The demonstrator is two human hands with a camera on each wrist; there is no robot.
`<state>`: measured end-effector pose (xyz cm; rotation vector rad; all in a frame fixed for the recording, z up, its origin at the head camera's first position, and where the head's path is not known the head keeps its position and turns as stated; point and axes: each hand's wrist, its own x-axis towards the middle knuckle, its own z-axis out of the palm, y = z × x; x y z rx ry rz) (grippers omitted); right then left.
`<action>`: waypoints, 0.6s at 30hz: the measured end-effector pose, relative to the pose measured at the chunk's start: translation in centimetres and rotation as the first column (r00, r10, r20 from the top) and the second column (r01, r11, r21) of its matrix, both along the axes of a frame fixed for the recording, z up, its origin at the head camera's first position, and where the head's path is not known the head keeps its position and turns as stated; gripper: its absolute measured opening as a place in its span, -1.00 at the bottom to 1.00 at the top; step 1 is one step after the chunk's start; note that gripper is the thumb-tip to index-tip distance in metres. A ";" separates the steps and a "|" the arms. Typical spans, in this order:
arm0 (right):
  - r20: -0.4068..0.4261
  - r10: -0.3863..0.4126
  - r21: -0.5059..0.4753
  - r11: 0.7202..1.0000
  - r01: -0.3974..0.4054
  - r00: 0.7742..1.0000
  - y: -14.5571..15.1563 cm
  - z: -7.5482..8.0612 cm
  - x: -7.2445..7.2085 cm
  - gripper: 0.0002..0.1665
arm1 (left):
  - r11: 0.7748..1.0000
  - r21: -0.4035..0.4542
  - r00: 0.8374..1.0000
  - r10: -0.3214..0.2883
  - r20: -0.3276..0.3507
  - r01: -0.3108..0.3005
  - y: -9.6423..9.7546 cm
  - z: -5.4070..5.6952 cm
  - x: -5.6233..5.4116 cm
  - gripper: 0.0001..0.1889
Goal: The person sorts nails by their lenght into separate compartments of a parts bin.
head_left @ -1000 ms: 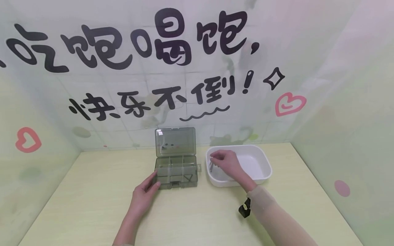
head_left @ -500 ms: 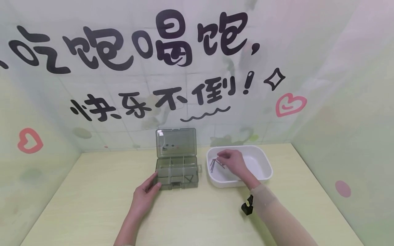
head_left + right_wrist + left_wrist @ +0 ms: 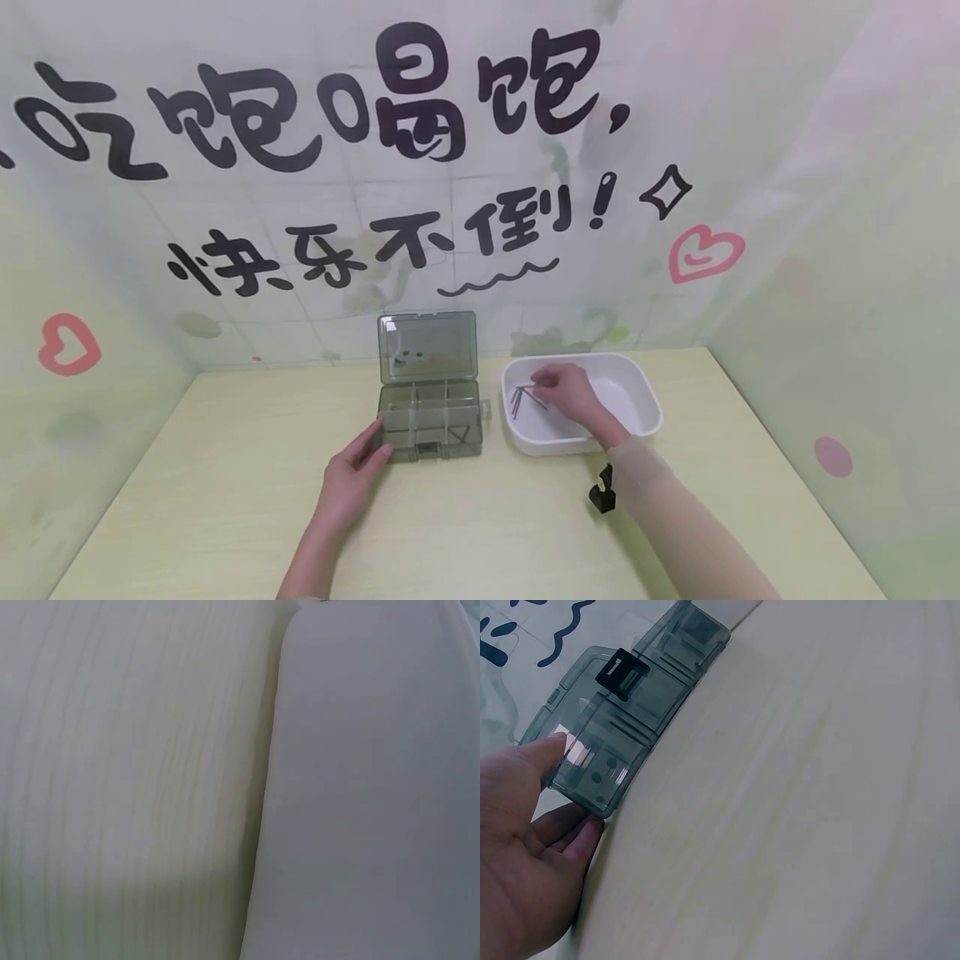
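Note:
In the head view, my left hand [image 3: 354,477] holds the left front corner of a grey see-through compartment box [image 3: 431,421]. The left wrist view has the thumb against the wall of the compartment box [image 3: 622,724] and the fingers at its lower edge. My right hand [image 3: 573,396] is over the left part of a white tray [image 3: 641,408], fingers bent. Its fingertips are at a thin, dark nail-like piece [image 3: 540,403]; whether they pinch it is too small to tell. Several similar pieces [image 3: 517,403] lie to its left. The right hand is outside the right wrist view.
The box lid [image 3: 427,346] stands raised at the back. Dark slender pieces [image 3: 460,434] show in its front right compartment. A pale wooden table [image 3: 450,533] reaches back to a wall [image 3: 322,333] with black lettering. A black object [image 3: 602,492] hangs at the right wrist.
My right hand has shifted slightly right within the tray, and the slender pieces now show beside its fingertips. The left hand stays at the box corner.

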<state>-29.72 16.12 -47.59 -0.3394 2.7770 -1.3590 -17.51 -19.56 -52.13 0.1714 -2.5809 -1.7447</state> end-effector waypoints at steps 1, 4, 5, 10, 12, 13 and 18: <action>0.002 0.001 0.012 1.000 -0.001 1.000 0.0 0.0 0.0 -0.74 | 1.000 0.001 1.000 0.000 -0.001 0.000 0.0 0.0 0.0 -0.40; -0.003 -0.005 0.051 0.999 0.005 1.000 -0.1 -0.2 -0.1 -0.78 | 1.000 0.005 1.000 -0.003 -0.006 0.003 0.0 0.2 0.1 -0.40; -0.003 -0.011 0.060 0.998 0.011 1.000 -0.1 -0.2 -0.1 -0.79 | 1.000 0.005 1.000 -0.005 -0.008 0.005 0.1 0.2 0.1 -0.40; 0.005 -0.030 0.094 0.995 0.029 1.000 -0.1 -0.5 -0.4 -0.79 | 1.000 -0.001 1.000 -0.001 -0.009 0.001 0.1 0.3 0.2 -0.40; 0.006 -0.030 0.110 0.994 0.029 1.000 -0.2 -0.6 -0.5 -0.78 | 1.000 -0.003 1.000 0.000 -0.008 0.000 0.1 0.3 0.2 -0.41; 0.010 -0.029 0.114 0.993 0.028 1.000 -0.2 -0.7 -0.6 -0.77 | 1.000 -0.004 1.000 0.000 -0.008 0.000 0.1 0.3 0.2 -0.41; 0.040 -0.035 0.122 0.992 0.030 0.999 -0.3 -0.9 -0.9 -0.73 | 1.000 -0.004 1.000 0.003 -0.009 -0.003 0.0 0.2 0.2 -0.42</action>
